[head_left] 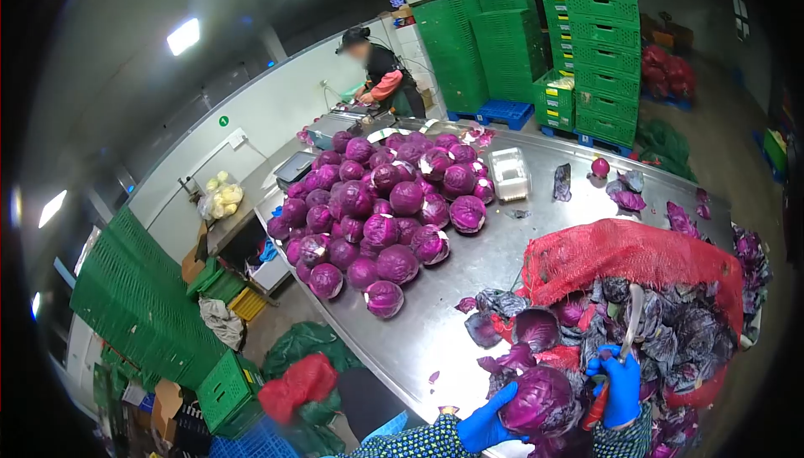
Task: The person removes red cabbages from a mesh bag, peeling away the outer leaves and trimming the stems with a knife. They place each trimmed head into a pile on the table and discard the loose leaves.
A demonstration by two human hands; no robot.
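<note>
Blue gloves cover both hands. My left hand (488, 421) grips the left side of a red cabbage (538, 399), which sits low over the front edge of the table. Just right of that cabbage, my right hand (620, 389) is closed on a knife (634, 320); its pale blade points up and away, and a red handle shows below the fingers. Dark, wilted cabbage leaves (662, 324) lie around the right hand. Behind them spreads a red mesh sack (620, 257), with a few cabbages and leaves at its mouth.
A large pile of trimmed red cabbages (381, 207) covers the left part of the metal table (402, 349). Near it stands a clear plastic container (509, 175). Another person (387, 77) works at the far end. Green crates (599, 48) are stacked behind and at left.
</note>
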